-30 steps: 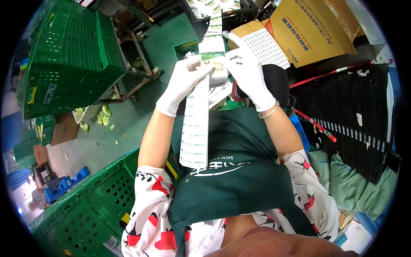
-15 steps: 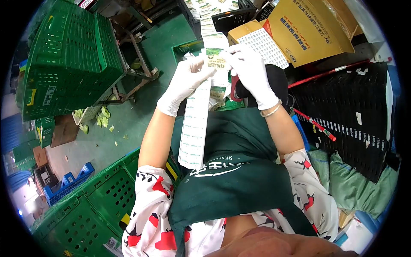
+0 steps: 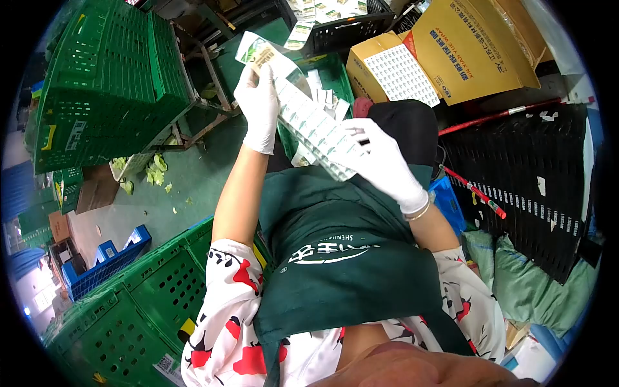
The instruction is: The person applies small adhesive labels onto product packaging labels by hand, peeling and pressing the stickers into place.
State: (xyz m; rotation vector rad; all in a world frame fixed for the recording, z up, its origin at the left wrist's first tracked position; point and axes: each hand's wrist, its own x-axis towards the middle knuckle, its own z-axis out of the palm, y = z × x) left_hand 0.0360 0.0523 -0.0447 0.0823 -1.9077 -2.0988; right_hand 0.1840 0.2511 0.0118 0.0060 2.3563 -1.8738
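Left hand [image 3: 260,106], gloved, at eleven o'clock: pinching the upper end of a label strip [image 3: 311,121]. Right hand [image 3: 382,162], gloved, at two: curving loosely over the strip's lower part; whether it is gripping, cannot tell. The strip, at twelve: slanting between both hands, its small print blurring. Green crate [image 3: 336,66], beyond: holding white slips, the strip hiding part of it. Black crate [image 3: 348,35], towards one: carrying more labels, running out of view at the top edge. Brown carton [image 3: 474,48], towards two: standing. Floor [image 3: 193,174], at nine: bearing scattered leaves [image 3: 155,174].
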